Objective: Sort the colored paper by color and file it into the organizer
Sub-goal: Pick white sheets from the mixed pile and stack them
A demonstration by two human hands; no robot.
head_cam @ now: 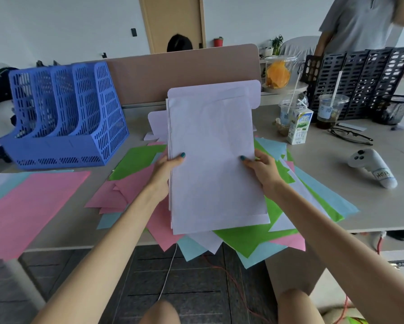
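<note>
colored paper [135, 160] lies in a mixed pink, green and blue heap mid-surface [336, 190]. above it both hands grip a white stack [215, 160], left hand [165, 169] at its 9 o'clock edge, right hand [261, 170] at 3 o'clock. probably best to square the edges, then slot it upright into the blue organizer [65, 113] at 10 o'clock. pink sheets [32, 206] lie at 8 o'clock, and a milk carton [299, 127] and black rack [360, 78] sit at 2 o'clock. a person stands behind.
</note>
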